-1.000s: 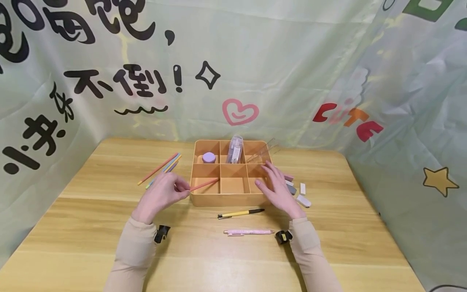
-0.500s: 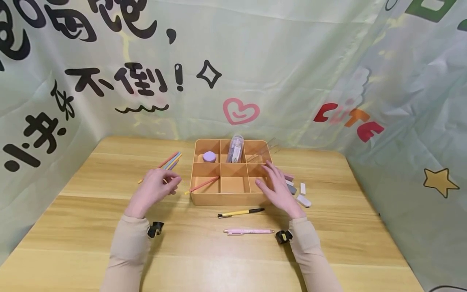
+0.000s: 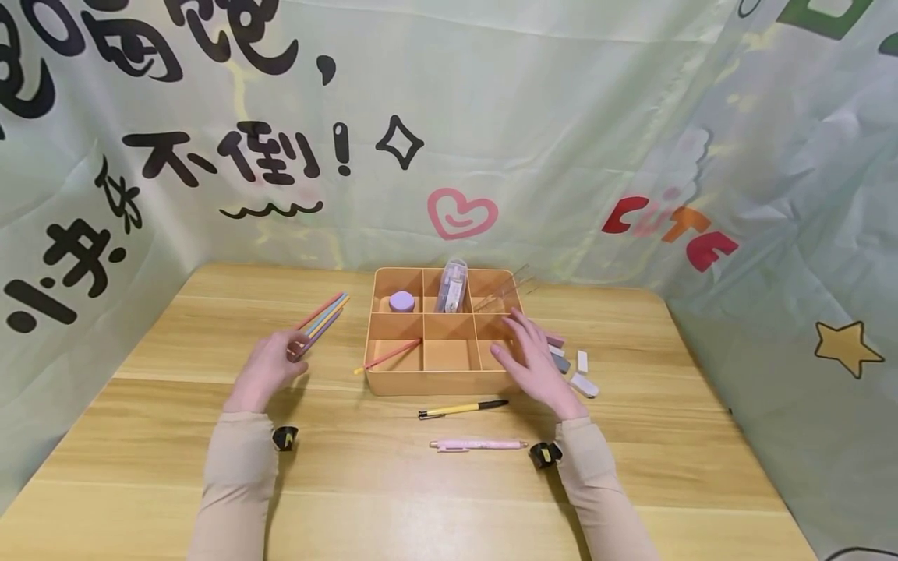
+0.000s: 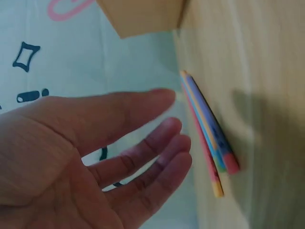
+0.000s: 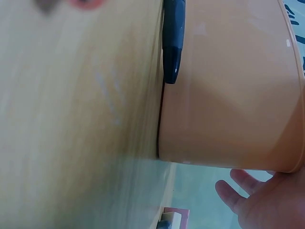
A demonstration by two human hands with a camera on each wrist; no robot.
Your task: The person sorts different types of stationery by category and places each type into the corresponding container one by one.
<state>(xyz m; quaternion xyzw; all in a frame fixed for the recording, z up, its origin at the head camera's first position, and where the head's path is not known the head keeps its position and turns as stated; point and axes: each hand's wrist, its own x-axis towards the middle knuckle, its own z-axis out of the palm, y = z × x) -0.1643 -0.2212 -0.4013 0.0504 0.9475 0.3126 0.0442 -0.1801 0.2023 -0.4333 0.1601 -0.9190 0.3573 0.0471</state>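
Fingers (image 4: 167,131) of left hand (image 3: 266,368): loosely bent, thumb apart from the others, gap between tips visible in left wrist view. Positioned just beside pencils (image 3: 326,317) on bench (image 3: 351,499), at left of scene; cannot tell from either view whether touching. Pencils bundled side by side, slanting from near left toward far right. Colours in bundle: red, blue, yellow, purple; in wrist view, end tips in yellow, green and red.

Right hand (image 3: 539,366): fingers spread, thumb apart from index, over right end of tray (image 3: 435,383). Thumb above near right compartment, remaining fingers at right wall; cannot tell whether pressing on rim.

Tray: tan, six compartments, two rows of three. Near left compartment: red pencil (image 3: 395,354), tilted, yellow end protruding past left wall at near corner, other end at divider. Far left: lilac round item (image 3: 402,302). Far middle: translucent lilac case (image 3: 452,287), leaning, top above far wall. Far right: clear thin item (image 3: 500,294), protruding over right wall; too faint to identify.

Near side of tray, on bench: yellow-and-black pen (image 3: 459,410), just in front of tray; pink pen (image 3: 479,446), nearer, roughly parallel. Right of tray, beside right hand: small blocks (image 3: 582,363), white, grey and pink, partly hidden by hand. Behind bench: pale green cloth (image 3: 561,101) with black characters (image 3: 156,140), pink heart (image 3: 459,214), coloured lettering (image 3: 705,251). At right on same cloth: yellow star (image 3: 849,351) outlined in dark.
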